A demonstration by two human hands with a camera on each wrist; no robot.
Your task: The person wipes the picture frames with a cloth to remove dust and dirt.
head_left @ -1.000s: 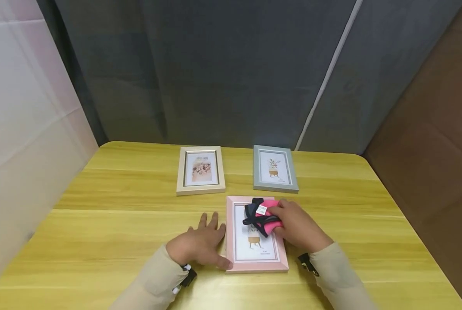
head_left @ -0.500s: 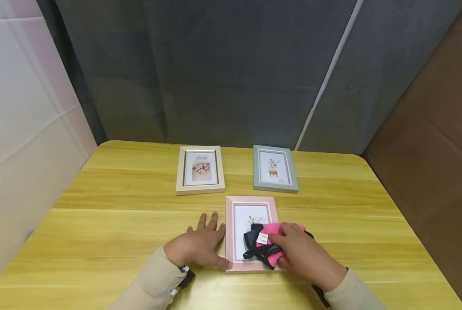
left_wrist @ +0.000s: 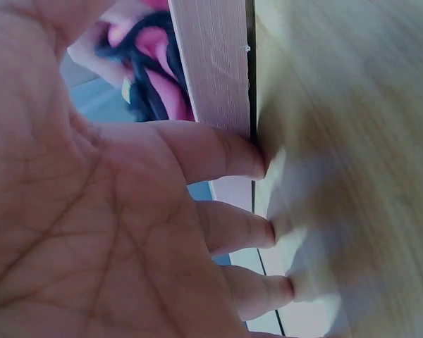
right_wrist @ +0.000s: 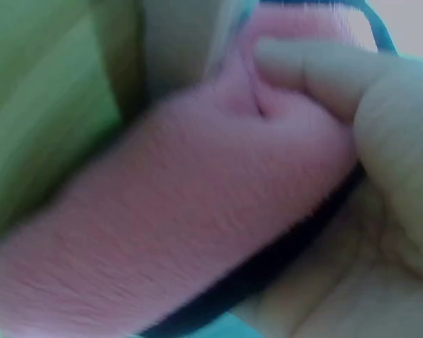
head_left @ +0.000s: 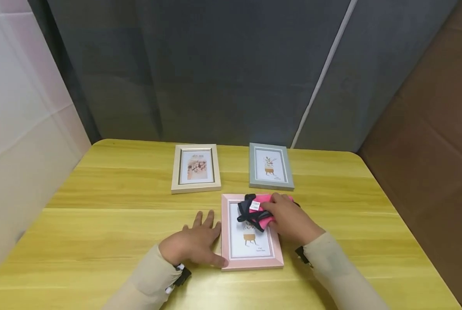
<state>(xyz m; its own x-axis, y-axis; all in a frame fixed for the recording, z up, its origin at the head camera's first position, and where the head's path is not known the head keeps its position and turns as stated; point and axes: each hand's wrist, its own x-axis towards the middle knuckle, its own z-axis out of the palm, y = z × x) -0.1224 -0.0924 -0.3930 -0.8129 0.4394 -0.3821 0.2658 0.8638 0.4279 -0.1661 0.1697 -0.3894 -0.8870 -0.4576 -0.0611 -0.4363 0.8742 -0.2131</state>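
Note:
A pink picture frame lies flat on the table in the head view, with a plant print inside it. My right hand grips a pink cloth with black trim and a white tag, over the frame's upper right part. In the right wrist view the cloth looks fuzzy, and the thumb and fingers pinch a fold of it. My left hand is spread at the frame's left side, thumb on the lower left corner. In the left wrist view its straight fingers reach along the frame's edge.
Behind the pink frame lie a cream picture frame with a flower print and a grey-blue picture frame with a plant print. The wooden table ends at a dark curtain, with a brown panel at the right.
My right hand moved the cloth toward the frame's near edge, then back up to its far part. My left hand has stayed at the frame's left side.

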